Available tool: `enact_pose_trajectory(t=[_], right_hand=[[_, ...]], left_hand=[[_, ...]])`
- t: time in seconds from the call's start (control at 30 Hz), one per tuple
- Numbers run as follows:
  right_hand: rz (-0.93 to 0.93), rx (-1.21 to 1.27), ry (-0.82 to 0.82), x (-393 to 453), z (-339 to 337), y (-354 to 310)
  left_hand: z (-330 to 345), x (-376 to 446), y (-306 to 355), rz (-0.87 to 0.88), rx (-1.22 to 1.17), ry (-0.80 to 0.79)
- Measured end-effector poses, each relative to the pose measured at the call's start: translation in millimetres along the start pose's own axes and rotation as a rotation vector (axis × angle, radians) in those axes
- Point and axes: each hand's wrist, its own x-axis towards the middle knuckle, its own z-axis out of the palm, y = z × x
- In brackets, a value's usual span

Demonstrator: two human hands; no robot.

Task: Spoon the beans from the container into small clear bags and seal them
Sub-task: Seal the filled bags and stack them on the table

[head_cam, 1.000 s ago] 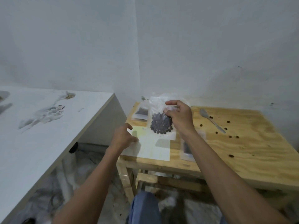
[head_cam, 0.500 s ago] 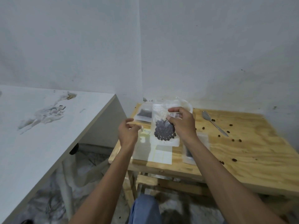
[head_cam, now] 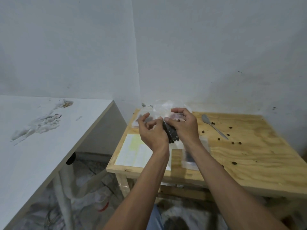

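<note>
**Bag held between both hands, its mouth toward the far side**

The small clear plastic bag part-filled with dark beans (head_cam: pixel 171 133) is held up in the air over the near-left part of the pale plywood table (head_cam: pixel 249 153), between the two hands and touching both. The dark mass of beans hangs at the bag's lower end, nearest the person, while the open or unsealed top runs up and away toward the far wall — so the bag's long axis lies roughly near-to-far and tilted upward.

The right hand (head_cam: pixel 184 125) curls its fingers over the bag's upper part and pinches it with thumb against forefinger. The left hand (head_cam: pixel 152 131) is at the same height just to the left; its thumb and fingers are bent and seem to nip the bag's left top edge, though the plastic there is too faint to be sure.

Both hands are equally near the top strip — by this reading, sealing calls for the two pinches to run across the mouth, left to right, with the beans kept low.

The metal spoon (head_cam: pixel 214 126) lies on the table to the right, well apart, among scattered loose beans (head_cam: pixel 229 135). Other flat bags with dark contents (head_cam: pixel 191 156) lie on the table below the right wrist.
</note>
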Motion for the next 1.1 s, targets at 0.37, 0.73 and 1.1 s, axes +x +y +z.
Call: enact_pose_trajectory(t=[0.37,0.73,1.1], right_hand=[[-0.038,-0.073,-0.007,6.9,-20.7,-5.4],[-0.03,-0.052,-0.128,10.8,-24.3,-0.8],[0.022,-0.036,-0.116,8.3,-13.1,14.6]], left_hand=[[-3.6,6.4,11.9,0.118,0.358,-0.309],[-9.2,19.7,15.7,0.01,0.154,-0.496],[-19.5,33.4,-8.3,0.007,0.216,-0.466]])
